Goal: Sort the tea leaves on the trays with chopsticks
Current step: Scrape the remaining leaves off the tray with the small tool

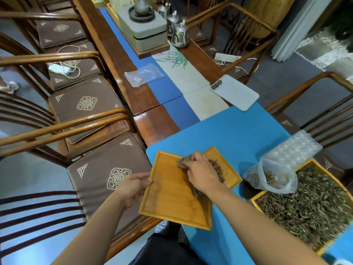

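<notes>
Left hand (pixel 133 186) is gripping the wooden tray's (pixel 172 197) left edge, long axis running away; right hand (pixel 200 173) is clutching a brownish tool (pixel 182 163) beside tea leaves (pixel 217 169)

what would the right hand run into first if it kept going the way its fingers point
The right hand points away from the person, up and left across the wooden tray. Past the dark object it grips, it would likely meet the tray's far rim first, then the blue mat. Depth is unclear.
</notes>
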`<move>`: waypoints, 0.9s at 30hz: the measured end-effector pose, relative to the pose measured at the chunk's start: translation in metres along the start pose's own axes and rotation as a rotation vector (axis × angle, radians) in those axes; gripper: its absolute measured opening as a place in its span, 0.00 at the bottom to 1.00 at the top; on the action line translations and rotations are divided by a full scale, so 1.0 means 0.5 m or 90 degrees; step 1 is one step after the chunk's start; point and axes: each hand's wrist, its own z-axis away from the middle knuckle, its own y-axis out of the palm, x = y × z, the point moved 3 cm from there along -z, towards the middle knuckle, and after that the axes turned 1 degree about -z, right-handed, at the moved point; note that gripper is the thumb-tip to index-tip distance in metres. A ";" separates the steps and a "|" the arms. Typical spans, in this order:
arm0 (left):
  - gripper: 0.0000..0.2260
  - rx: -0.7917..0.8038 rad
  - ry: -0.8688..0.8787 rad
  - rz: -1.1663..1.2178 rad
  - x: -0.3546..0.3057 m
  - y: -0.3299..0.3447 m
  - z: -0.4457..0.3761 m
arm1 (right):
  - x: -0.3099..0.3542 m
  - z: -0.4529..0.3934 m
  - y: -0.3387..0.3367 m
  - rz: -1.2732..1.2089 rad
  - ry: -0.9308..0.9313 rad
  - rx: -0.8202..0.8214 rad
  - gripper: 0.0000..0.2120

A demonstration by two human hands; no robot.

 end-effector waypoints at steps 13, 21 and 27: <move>0.12 0.044 0.005 -0.066 -0.057 0.006 -0.041 | -0.153 0.128 -0.026 -0.049 0.259 -0.144 0.19; 0.11 0.165 -0.017 -0.157 -0.073 0.133 -0.089 | -0.223 0.383 0.009 -0.137 0.482 -0.323 0.18; 0.11 0.283 -0.046 -0.259 -0.016 0.247 -0.106 | -0.241 0.610 0.083 -0.159 0.666 -0.394 0.18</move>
